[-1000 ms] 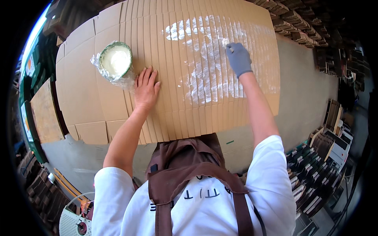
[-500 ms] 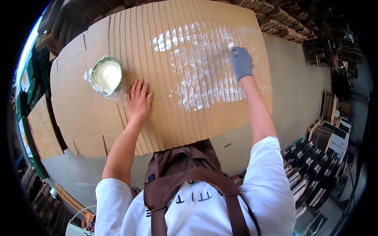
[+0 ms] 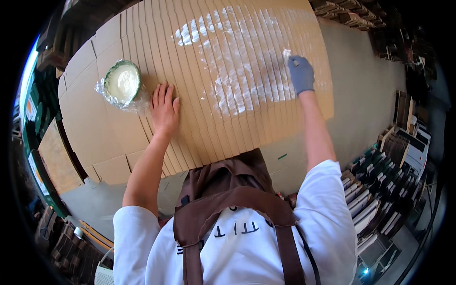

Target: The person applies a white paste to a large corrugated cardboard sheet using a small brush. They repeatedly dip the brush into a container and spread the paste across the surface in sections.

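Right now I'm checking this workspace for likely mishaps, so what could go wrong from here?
The bare left hand rests beside the green-rimmed bowl, so a careless shift might knock it and spill the white contents. Clear film spreads around the bowl, close to that hand, and could snag and drag it. The white coating looks patchy on the cardboard, so coverage may end up uneven.

Bright light glints off the streaky white paste (image 3: 232, 97) on the creased brown cardboard sheet (image 3: 116, 135), whose edges bow; corners fall black.
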Available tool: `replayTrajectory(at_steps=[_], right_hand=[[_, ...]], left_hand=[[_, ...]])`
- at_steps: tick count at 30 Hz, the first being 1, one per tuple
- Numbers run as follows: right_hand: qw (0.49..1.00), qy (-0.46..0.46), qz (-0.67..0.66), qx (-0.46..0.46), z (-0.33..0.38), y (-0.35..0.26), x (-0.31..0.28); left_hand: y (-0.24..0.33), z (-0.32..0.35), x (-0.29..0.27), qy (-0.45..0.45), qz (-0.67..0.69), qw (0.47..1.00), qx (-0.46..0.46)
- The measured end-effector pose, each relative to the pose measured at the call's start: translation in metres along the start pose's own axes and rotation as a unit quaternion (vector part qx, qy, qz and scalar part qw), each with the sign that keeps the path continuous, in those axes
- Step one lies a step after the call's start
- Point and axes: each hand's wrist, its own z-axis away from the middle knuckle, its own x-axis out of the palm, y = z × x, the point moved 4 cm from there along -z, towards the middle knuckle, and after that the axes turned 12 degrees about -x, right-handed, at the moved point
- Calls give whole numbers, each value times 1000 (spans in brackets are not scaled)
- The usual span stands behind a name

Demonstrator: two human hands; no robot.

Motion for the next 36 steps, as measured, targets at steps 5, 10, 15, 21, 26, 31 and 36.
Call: replayTrajectory(at_steps=[5,10,15,21,26,31,36], right_hand=[[984,-27,-152,-93,82,-65,18],[989,46,-126,-60,89,-40,6],[981,-21,-119,-151,133,-107,41],[981,46,-181,-52,121,-45,-24],[944,-10,-247,-219,180,-133,-6],[960,1,-175,-219,175,-122,15],[971,35,-152,-179,173,-93,-2]], left_hand=[[-4,1,1,0,-13,1000,-8],[-5,1,2,12,-14,1000,1],[-5,2,3,15,-16,1000,5],[-6,4,2,20,-25,999,-4],[-6,2,6,29,-17,999,5],[-9,3,8,35,-26,999,8],[-10,3,12,31,-12,999,6]])
